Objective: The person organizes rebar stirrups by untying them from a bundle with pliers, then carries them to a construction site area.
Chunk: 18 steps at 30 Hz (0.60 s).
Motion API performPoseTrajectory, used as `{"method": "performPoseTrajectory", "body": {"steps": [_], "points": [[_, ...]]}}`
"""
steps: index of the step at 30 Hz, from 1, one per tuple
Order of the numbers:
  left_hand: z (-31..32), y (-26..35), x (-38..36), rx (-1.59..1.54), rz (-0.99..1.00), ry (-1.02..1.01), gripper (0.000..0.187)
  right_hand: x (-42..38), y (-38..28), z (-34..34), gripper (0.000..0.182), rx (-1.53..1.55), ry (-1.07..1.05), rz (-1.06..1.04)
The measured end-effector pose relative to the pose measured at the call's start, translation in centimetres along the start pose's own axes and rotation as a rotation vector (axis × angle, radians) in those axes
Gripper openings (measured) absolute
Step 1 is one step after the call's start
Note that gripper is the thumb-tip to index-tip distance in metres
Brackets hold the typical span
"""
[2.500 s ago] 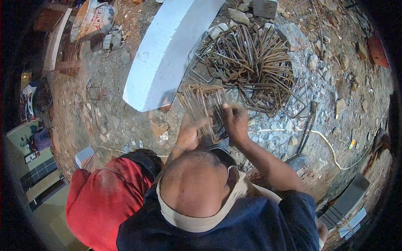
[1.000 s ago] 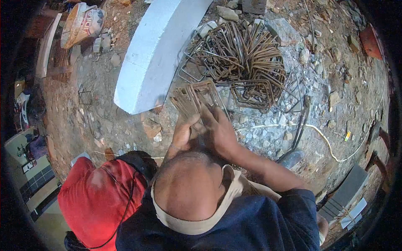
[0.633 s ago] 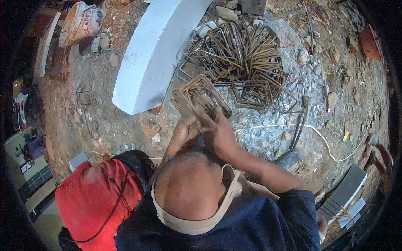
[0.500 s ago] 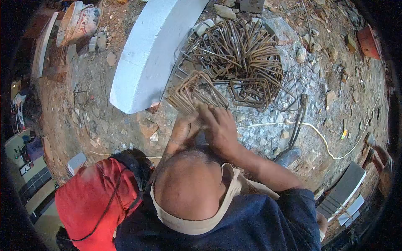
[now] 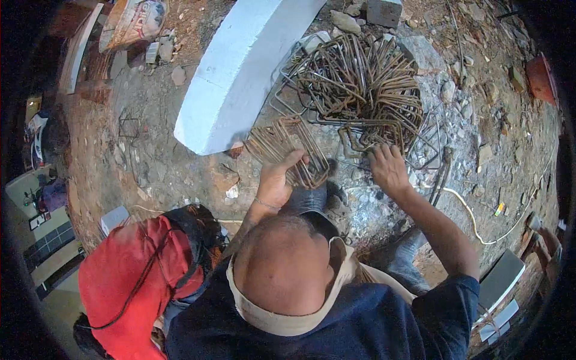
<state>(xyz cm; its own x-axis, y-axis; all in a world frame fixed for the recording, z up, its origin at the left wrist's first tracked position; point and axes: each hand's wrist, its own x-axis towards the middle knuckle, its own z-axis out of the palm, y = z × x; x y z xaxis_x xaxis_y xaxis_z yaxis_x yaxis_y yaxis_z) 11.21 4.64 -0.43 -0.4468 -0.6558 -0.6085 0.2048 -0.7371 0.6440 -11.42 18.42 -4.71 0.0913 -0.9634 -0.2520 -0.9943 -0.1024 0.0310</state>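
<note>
My left hand [image 5: 276, 185] is closed around a bundle of thin, rusty bent-steel frames [image 5: 291, 147], its thumb lying across them. To the right, my right hand [image 5: 391, 171] is at the lower edge of a large heap of similar steel frames [image 5: 366, 81]. Its fingers curl down on a bent frame [image 5: 354, 139] there, and the fingertips are partly hidden. The two hands are well apart, with bare ground between them.
A long white block [image 5: 231, 72] lies left of the heap. A bald head with a tan band [image 5: 282, 270] and a person in red [image 5: 129, 282] fill the bottom. A pale cable [image 5: 465, 207], bucket [image 5: 135, 24], red container [image 5: 541, 78] and rubble surround the work.
My right hand has left the bundle and moved right to the heap. My left hand keeps the bundle, now turned and more exposed. The whole view has shifted slightly.
</note>
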Motion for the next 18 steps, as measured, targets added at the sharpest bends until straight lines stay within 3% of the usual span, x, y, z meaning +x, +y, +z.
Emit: {"method": "performPoseTrajectory", "body": {"steps": [3,6,8,9,12,14,16,18], "points": [[-0.2,0.2,-0.8,-0.024,0.051,0.098,0.022,-0.9,-1.1,-1.9,0.024,0.146,0.288,0.019],[0.1,1.0,-1.0,0.047,-0.02,0.115,0.021,0.0,-3.9,-5.4,0.024,0.725,0.434,0.375],[0.7,1.4,-1.4,0.119,0.002,0.122,0.025,1.8,-5.7,-5.8,0.024,1.209,0.659,0.391],[0.2,0.8,-1.1,0.124,0.031,0.113,0.024,2.5,-7.3,-5.1,0.02,1.414,0.576,0.486],[1.2,1.0,-1.3,0.143,0.116,0.101,0.023,4.7,-9.9,-5.1,0.019,1.333,0.683,0.522],[1.3,0.8,-1.3,0.147,0.112,0.13,0.018,5.6,-11.1,-5.6,0.017,1.473,0.583,0.586],[1.4,0.9,-1.3,0.093,0.004,0.026,0.016,5.8,-11.8,-6.3,0.014,1.524,0.476,0.566],[0.7,0.6,-1.0,0.17,0.027,0.065,0.015,6.2,-12.1,-6.5,0.011,1.482,0.519,0.606]]}}
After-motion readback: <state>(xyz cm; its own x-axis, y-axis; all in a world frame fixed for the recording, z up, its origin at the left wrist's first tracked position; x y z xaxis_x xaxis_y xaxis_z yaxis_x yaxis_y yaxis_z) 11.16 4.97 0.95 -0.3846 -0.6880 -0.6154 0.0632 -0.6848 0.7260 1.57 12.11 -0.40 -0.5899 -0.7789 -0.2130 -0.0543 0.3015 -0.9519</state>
